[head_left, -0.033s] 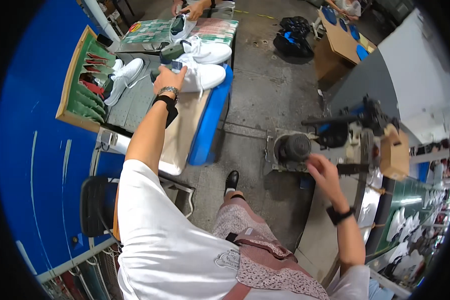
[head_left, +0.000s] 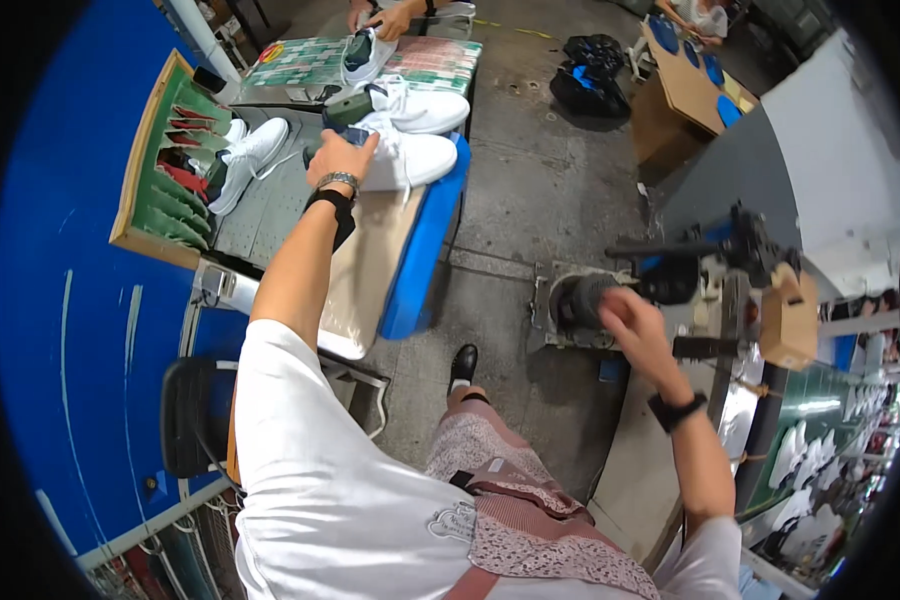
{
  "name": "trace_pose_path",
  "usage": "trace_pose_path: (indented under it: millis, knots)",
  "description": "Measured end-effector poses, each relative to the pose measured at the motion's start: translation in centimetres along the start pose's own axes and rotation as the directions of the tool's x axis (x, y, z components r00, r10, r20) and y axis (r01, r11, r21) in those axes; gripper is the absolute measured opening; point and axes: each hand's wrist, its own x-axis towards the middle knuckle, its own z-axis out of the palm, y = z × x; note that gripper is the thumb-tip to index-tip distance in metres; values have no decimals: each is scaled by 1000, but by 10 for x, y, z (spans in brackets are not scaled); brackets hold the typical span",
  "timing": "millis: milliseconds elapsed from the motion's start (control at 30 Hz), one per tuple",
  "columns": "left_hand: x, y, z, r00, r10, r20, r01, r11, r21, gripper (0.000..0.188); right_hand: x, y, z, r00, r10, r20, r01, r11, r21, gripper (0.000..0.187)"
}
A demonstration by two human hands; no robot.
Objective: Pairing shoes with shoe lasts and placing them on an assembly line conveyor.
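Observation:
My left hand (head_left: 340, 160) is closed on the heel end of a white sneaker (head_left: 415, 160), which lies on its side or tilted at the table's far end, its toe to the right and a lace hanging over the edge. Right behind it rests a second white sneaker (head_left: 435, 110) with a dark green piece (head_left: 348, 108) at its collar. Out to the right, my right hand (head_left: 635, 325) hangs in the air in front of a dark round motor-like part (head_left: 582, 300). Its fingers are bent but apart, and I see nothing in them.
A green slotted rack (head_left: 170, 175) stands left, with another white sneaker (head_left: 250, 160) beside it. Across the table a co-worker's hands (head_left: 395, 18) handle a sneaker (head_left: 363, 58). Black bags (head_left: 590, 85) lie on the floor. White shoe parts line a green conveyor (head_left: 805, 400) at right.
My right hand has moved slightly left and up, farther over the motor-like part. My left hand keeps its hold on the sneaker.

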Motion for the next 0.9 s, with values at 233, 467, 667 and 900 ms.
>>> trace_pose_path:
  millis: [233,467,667,900]
  knots:
    - [45,-9,20,969,245,-15,-238,953,189,57,290,-125,125,942,-212,261,265,946,-186,51]
    - [9,-32,5,918,385,-98,-385,923,27,38,408,-206,238,939,-248,237,339,778,-530,63]
    - [-76,-79,-51,853,509,-115,-520,847,-110,27,410,-160,251,948,-302,101,307,776,-551,32]
    - [-150,-107,-67,733,665,143,-641,745,-185,21,184,-62,114,993,97,-69,-64,921,384,40]
